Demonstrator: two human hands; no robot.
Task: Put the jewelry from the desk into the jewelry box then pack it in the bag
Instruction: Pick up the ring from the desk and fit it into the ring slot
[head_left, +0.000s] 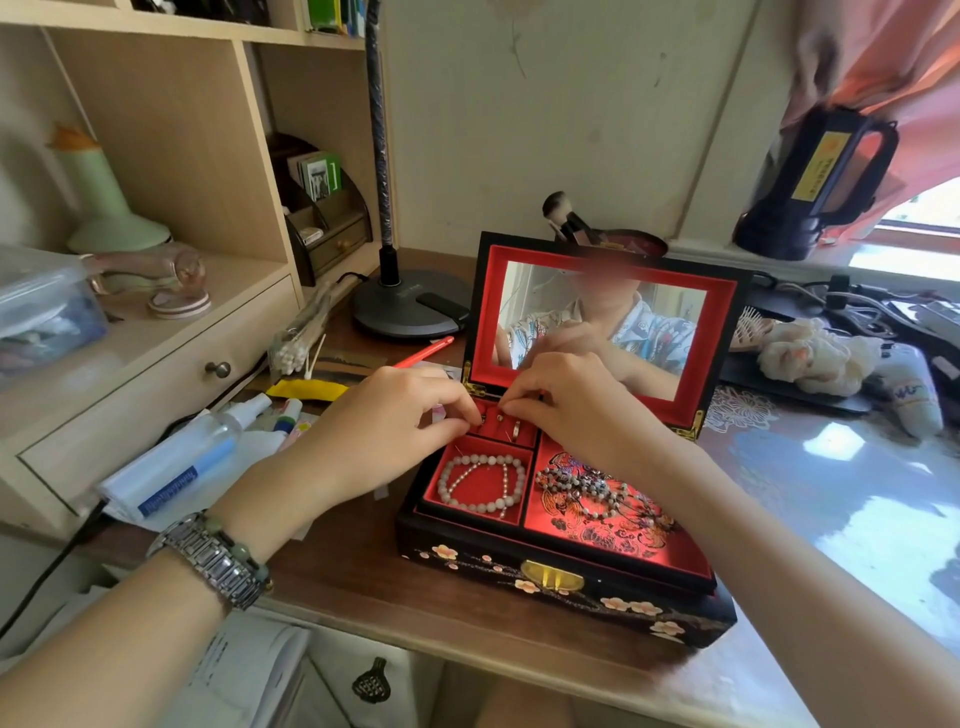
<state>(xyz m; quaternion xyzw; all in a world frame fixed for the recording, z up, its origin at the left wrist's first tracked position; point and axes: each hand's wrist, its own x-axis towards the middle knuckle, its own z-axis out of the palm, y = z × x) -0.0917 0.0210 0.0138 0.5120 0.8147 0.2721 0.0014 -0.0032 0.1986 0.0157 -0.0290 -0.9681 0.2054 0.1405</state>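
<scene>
A black lacquered jewelry box (566, 587) with red lining stands open on the desk, its mirrored lid upright. A pale bead bracelet (480, 483) lies in the front left compartment. A dark bead necklace (592, 488) lies in the right compartment. A silver ring (516, 429) sits in the ring slots at the back left. My left hand (384, 431) and my right hand (566, 405) meet over those slots, fingertips pinched together on something small that I cannot make out.
A lamp base (410, 306) stands behind the box to the left. A spray bottle (182, 462), tubes and cotton swabs (301, 338) clutter the desk's left side. A comb and a fluffy scrunchie (810, 358) lie to the right. A shelf unit with a drawer fills the left.
</scene>
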